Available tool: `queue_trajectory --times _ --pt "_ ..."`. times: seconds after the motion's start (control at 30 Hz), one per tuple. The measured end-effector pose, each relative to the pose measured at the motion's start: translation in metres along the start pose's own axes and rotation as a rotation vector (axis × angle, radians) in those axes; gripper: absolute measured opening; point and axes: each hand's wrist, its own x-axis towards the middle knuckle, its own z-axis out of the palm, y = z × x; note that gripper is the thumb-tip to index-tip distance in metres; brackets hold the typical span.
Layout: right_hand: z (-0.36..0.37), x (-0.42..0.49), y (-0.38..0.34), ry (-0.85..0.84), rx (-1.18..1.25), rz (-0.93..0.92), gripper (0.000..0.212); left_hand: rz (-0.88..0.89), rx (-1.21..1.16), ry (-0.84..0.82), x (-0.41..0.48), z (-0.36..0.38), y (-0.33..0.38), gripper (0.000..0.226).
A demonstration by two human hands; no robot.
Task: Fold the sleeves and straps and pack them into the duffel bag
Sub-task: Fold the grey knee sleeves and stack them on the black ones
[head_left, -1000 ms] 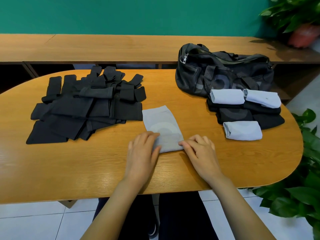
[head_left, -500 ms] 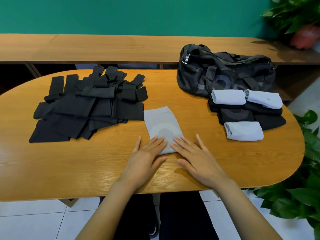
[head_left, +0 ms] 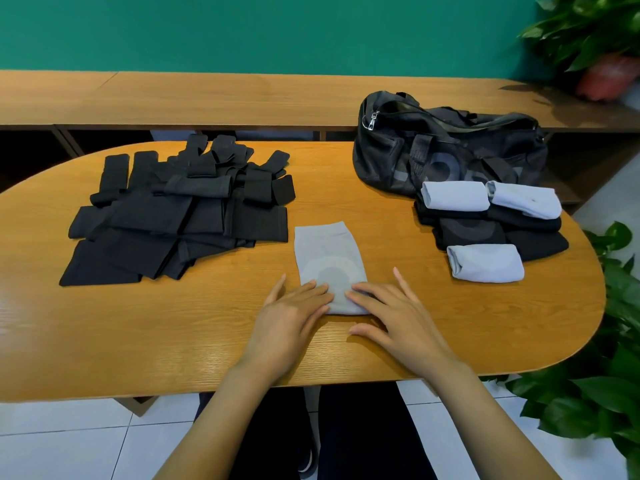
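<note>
A light grey sleeve (head_left: 327,258) lies flat at the middle of the oval wooden table (head_left: 173,327). My left hand (head_left: 291,317) and my right hand (head_left: 391,317) both rest with straight fingers on its near end, fingertips almost meeting. A spread pile of black sleeves and straps (head_left: 180,209) lies at the left. At the right sits a stack of folded pieces (head_left: 485,230), black ones with three grey rolls on top. Behind it stands the black duffel bag (head_left: 446,147), its top zip running along the upper edge.
A long wooden bench (head_left: 207,98) runs behind the table against a green wall. Potted plants stand at the top right (head_left: 595,46) and by the table's right end (head_left: 616,375). White floor tiles show below the near edge.
Both hands went from pinching the sleeve's near edge to lying flat on it with fingers straight. The sleeve's near end now looks pressed down; nothing else moved.
</note>
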Motion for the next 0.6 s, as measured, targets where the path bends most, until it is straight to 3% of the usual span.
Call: queue_trajectory --times 0.43,0.6 --pt "-0.004 0.012 -0.005 0.228 0.032 0.089 0.037 -0.083 -0.174 0.016 0.001 -0.009 0.002 0.062" --pt "-0.004 0.015 -0.006 0.271 0.022 0.145 0.041 -0.145 -0.22 0.081 0.005 -0.008 0.0 0.041"
